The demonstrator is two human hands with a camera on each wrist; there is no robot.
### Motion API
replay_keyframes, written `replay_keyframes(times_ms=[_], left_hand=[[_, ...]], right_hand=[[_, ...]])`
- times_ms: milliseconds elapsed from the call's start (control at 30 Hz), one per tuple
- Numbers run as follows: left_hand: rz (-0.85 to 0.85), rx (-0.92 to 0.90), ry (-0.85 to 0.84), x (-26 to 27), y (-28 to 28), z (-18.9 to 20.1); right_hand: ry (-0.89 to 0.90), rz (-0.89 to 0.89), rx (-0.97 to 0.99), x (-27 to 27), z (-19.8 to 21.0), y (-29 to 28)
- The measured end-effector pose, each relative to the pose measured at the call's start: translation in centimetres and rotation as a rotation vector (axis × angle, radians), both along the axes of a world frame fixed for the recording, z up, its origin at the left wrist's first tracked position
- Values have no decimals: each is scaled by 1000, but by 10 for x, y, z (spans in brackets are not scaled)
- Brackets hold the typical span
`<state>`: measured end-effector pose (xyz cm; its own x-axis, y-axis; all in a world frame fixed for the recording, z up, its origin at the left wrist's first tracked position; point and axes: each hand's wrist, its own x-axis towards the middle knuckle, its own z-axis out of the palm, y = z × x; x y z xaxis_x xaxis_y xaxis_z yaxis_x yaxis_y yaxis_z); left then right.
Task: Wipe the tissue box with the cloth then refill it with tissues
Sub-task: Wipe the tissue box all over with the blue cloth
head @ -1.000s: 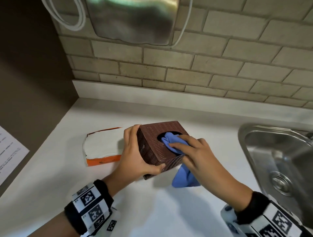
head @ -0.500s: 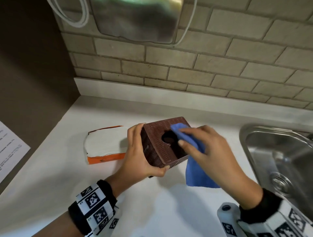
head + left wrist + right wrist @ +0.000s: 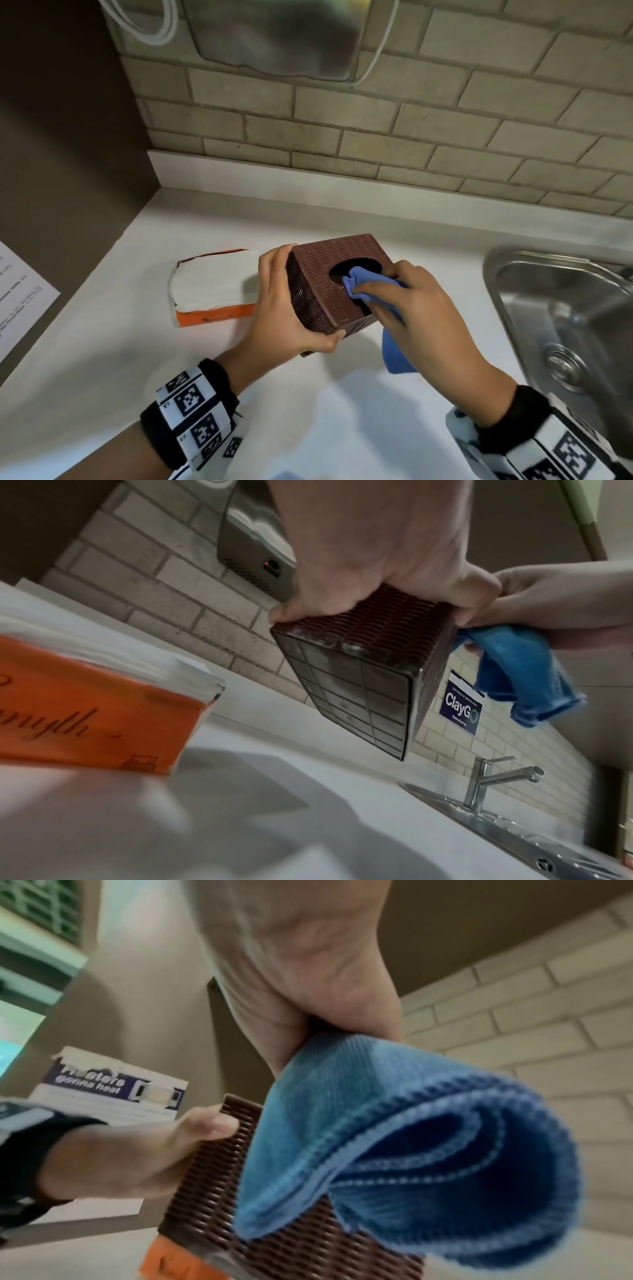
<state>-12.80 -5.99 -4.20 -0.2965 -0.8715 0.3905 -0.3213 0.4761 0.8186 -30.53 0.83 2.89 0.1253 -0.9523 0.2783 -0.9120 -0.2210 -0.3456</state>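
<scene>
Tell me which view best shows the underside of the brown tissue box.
The left wrist view: the tissue box is tilted, lifted off the counter by the left hand, so its gridded base faces that camera. The head view shows only its top and sides, with the cloth at the opening. The right wrist view shows just a woven side.

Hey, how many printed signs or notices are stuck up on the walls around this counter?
2. A dark blue ClayGo sign is on the brick wall left of the faucet; a white notice is on the brown side wall at left. Others may be out of view.
</scene>
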Motion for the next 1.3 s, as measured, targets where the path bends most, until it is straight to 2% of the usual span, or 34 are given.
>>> replay_keyframes(times_ms=[100,200,267,333,400,467,600,700,767,900,1033,1167,1300], left_hand=[[0,0,13,-1,-1,2],[12,-5,18,0,-4,2],[26,1,38,0,-6,2],[20,12,65,-1,-6,4],[18,6,61,-1,-6,4],[33,-4,44,0,-7,3],[20,22,59,-2,-5,4],[24,48,52,-2,-4,3],[36,63,60,-4,-4,5],[23,59,75,-5,-6,8],[31,42,51,-3,-7,8],[14,77,116,-7,-5,12],[17,62,79,-4,-5,8]], right_hand=[[-61,54,37,3,3,0],[-21,15,16,-4,2,-8],[-53,60,25,-3,1,-9],[-125,111,128,2,3,-8],[-166,76,205,-2,4,-10],[-156,35,183,-4,5,-12],[-193,99,174,1,10,-10],[-172,22,164,-9,12,-17],[-170,38,162,-6,13,-19],[-271,47,209,0,15,-13],[-202,-40,208,-9,13,-12],[-187,73,126,3,12,-10],[-117,-20,207,-15,12,-17]])
